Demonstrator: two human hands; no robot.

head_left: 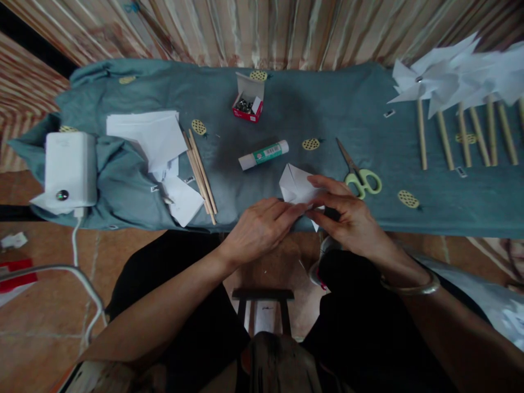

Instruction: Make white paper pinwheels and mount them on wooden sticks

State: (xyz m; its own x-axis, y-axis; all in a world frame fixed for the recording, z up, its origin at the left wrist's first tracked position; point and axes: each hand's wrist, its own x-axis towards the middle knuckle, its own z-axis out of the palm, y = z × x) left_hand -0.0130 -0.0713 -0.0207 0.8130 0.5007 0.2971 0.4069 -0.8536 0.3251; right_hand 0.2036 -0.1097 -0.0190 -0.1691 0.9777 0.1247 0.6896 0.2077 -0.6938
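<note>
A folded piece of white paper (295, 184) with creases is held between both hands near the front edge of the cloth-covered table. My left hand (262, 226) pinches its lower edge, fingers pressed together. My right hand (344, 210) grips the paper from the right, its fingers bent around that side and partly hiding it. Just right of the paper lie scissors (360, 177) with light green handles. Above it a green and white glue stick (264, 154) rests on its side.
An open red box of small metal pins (248, 103) stands farther back. Thin wooden sticks (200, 174) and white paper sheets (143, 134) lie left, beside a white power bank (70, 172) with a cable. Several paper pinwheels (434, 76) on sticks lie at the right. A stool (262, 295) stands below.
</note>
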